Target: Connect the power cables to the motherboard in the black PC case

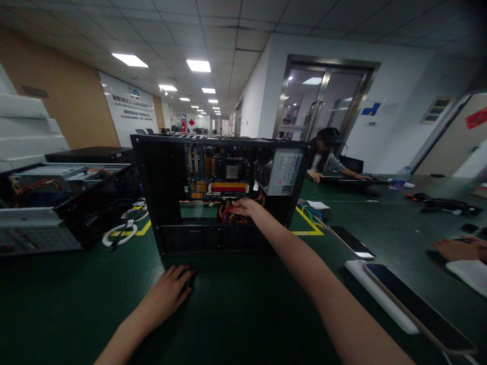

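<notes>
An open black computer case [218, 238] stands upright on the green table, its inside facing me. A motherboard [200, 185] with red, yellow and orange slots is mounted within. The silver power supply [287, 172] sits at its upper right. Inside the lower part of the case, my right hand [245, 207] has its fingers closed on a bundle of coloured power cables [225, 212]; the fingertips are partly lost among the wires. My left hand [173, 285] lies on the table in front of the case, fingers stretched out and holding nothing I can see.
Another opened computer case [76, 203] lies at left, beside a coiled white cable [119, 234]. Phones [352, 241] and a white slab [380, 294] lie at right. Coloured wires [310, 213] rest behind them. One person sits across the table; another person's hands [458, 248] show at the right edge.
</notes>
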A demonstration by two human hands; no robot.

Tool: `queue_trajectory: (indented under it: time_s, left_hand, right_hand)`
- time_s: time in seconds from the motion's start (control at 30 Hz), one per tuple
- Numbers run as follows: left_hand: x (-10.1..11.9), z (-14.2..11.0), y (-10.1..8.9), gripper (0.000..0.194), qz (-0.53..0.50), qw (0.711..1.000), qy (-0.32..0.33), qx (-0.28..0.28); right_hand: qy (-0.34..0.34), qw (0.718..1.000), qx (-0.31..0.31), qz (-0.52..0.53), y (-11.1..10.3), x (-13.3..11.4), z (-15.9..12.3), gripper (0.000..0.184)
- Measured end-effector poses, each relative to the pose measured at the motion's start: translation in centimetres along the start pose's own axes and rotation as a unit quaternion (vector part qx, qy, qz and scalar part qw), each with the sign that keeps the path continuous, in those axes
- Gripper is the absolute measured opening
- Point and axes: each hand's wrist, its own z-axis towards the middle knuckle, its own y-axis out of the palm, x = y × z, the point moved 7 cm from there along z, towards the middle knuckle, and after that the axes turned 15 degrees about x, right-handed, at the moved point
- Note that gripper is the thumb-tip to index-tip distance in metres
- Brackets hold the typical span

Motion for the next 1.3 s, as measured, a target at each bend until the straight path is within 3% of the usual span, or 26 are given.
queue_trajectory:
  time_s: [0.53, 1.1, 1.3]
  left_hand:
    - [0.3, 0.1, -0.3, 0.039, 0.001, 1.0, 0.009, 0.016]
    - [-0.4, 0.0, 0.3, 0.041, -0.004, 1.0, -0.01, -0.01]
    - [-0.2, 0.0, 0.2, 0.041, 0.008, 1.0, 0.001, -0.007]
  right_hand:
    - [0.008, 1.0, -0.004, 0.02, -0.1, -0.1, -0.1, 0.011]
    - [0.003, 0.998, -0.033, -0.048, 0.1, 0.1, -1.0, 0.005]
    - [-0.052, 0.995, 0.032, -0.081, -1.1, -0.5, -0.1, 0.004]
